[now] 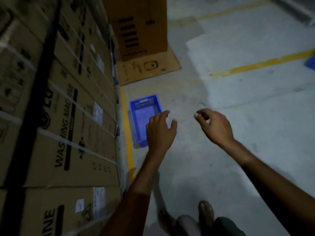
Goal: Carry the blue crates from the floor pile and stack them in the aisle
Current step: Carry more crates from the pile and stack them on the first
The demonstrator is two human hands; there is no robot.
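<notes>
One crate [144, 109] lies open side up on the floor [221, 167], left of centre, just right of a yellow line [127, 126]. It looks like empty moulded plastic, so probably light, stiff and a little slick. The slotted end walls or the long rims seem the best holds. The left hand [160, 132] hovers over its near right corner and the right hand [214, 126] is further right. Both have loosely curled fingers and hold nothing.

Strapped boxes [68, 116] wall the left. A tall carton [139, 26] stands far off on a cardboard sheet [153, 68]. The concrete is flat and dim, with something blue [311, 63] at the right edge.
</notes>
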